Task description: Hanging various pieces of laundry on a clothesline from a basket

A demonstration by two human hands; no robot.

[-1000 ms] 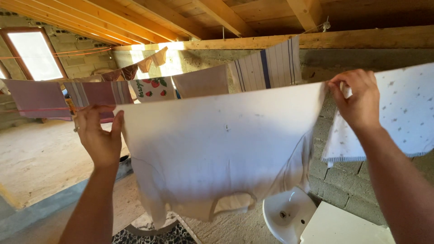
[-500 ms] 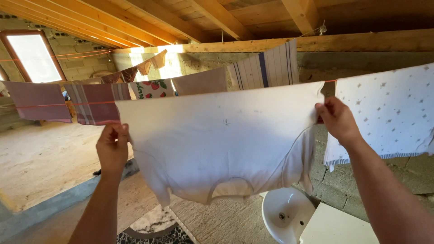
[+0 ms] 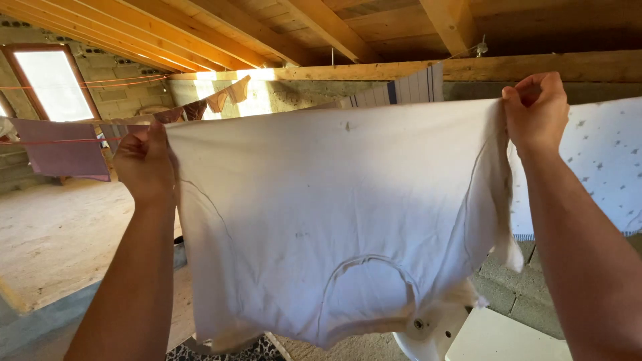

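A white T-shirt [image 3: 334,214] hangs upside down, its neck opening at the bottom, spread wide in front of me. My left hand [image 3: 146,160] grips its upper left corner. My right hand [image 3: 537,110] pinches the upper right corner, raised a little higher. The shirt's top edge runs nearly straight between both hands. The clothesline under that edge is hidden by the cloth.
A white cloth with small dark spots [image 3: 595,167] hangs to the right. A mauve cloth [image 3: 63,150] and several small garments [image 3: 214,100] hang on a red line at the left. Wooden beams [image 3: 321,23] run overhead. A white basin [image 3: 428,331] and block wall [image 3: 515,294] lie below.
Both hands have moved apart and up, stretching the shirt wider and flatter. The view has come closer to the shirt, which now fills most of the frame.
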